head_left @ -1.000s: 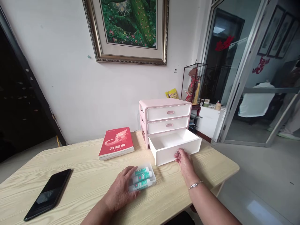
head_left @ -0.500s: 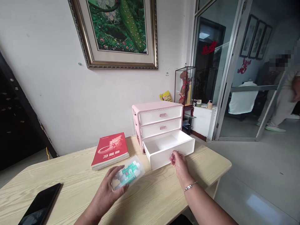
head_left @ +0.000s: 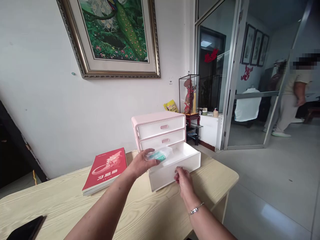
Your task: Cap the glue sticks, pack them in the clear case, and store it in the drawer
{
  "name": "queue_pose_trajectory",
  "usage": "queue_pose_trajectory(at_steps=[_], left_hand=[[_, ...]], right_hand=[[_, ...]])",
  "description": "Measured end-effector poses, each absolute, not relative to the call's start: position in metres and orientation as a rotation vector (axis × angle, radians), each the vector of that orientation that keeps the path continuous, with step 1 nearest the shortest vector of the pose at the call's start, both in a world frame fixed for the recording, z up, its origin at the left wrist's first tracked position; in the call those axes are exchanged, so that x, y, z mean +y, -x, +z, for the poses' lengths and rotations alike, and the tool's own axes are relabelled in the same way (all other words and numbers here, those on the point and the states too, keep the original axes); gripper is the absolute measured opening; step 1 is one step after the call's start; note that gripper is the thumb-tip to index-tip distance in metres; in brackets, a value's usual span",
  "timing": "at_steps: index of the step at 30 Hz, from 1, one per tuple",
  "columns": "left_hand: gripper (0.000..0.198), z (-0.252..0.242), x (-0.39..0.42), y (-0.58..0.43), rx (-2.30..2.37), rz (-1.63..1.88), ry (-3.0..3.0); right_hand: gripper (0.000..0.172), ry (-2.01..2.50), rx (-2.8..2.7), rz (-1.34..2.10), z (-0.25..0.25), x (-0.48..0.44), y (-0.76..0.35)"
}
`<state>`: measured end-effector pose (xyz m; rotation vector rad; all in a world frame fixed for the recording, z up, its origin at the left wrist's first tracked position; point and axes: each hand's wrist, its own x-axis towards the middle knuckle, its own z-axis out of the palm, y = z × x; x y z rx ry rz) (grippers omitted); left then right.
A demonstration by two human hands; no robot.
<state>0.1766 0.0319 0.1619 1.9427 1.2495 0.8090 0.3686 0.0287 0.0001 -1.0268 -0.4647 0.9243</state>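
Observation:
Over the pulled-out bottom drawer (head_left: 160, 180) of a small pink and white drawer unit (head_left: 160, 115), my left hand (head_left: 140, 164) grips a clear plastic case (head_left: 168, 151). Green and white contents show through its side; what they are is blurred. The case hangs above or partly inside the drawer, and I cannot tell whether it touches the bottom. My right hand (head_left: 184, 181) has its fingers closed at the middle of the drawer's front, where its pull is hidden behind them. Both upper drawers are closed.
A thick red book (head_left: 107, 168) lies left of the unit on the wooden table (head_left: 135, 213). A black phone (head_left: 26, 230) lies at the near left. Behind the unit are a yellow packet (head_left: 170, 106) and a glass display case (head_left: 189, 95). A person (head_left: 287, 96) stands beyond the glass door.
My left hand has carried the clear case from above the table, forward and right, to over the drawer. My right hand stays at the drawer front. The view has turned rightward.

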Motion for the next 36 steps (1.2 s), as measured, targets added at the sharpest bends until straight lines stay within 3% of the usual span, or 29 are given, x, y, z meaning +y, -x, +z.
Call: queue_pose_trajectory(at_steps=[11, 19, 21, 24, 31, 36], left_hand=[[0.071, 0.113, 0.102, -0.229, 1.551, 0.482, -2.16], [0.042, 0.088, 0.126, -0.238, 1.458, 0.233, -2.364], [0.044, 0.088, 0.127, -0.237, 1.416, 0.218, -2.37], [0.052, 0.092, 0.124, -0.235, 1.395, 0.285, -2.366], [0.04, 0.106, 0.07, -0.195, 1.448, 0.738, -2.343], [0.037, 0.072, 0.023, -0.112, 1.486, 1.112, -2.169]], right_hand=[[0.024, 1.093, -0.453, 0.946, 0.001, 0.025, -0.369], [0.022, 1.108, -0.457, 0.949, 0.004, 0.026, -0.369], [0.022, 1.106, -0.465, 0.94, 0.003, 0.026, -0.37], [0.023, 1.101, -0.481, 0.941, 0.0, 0.026, -0.37], [0.038, 1.091, -0.527, 0.944, -0.003, 0.026, -0.369], [0.052, 1.054, -0.503, 0.981, -0.007, 0.034, -0.368]])
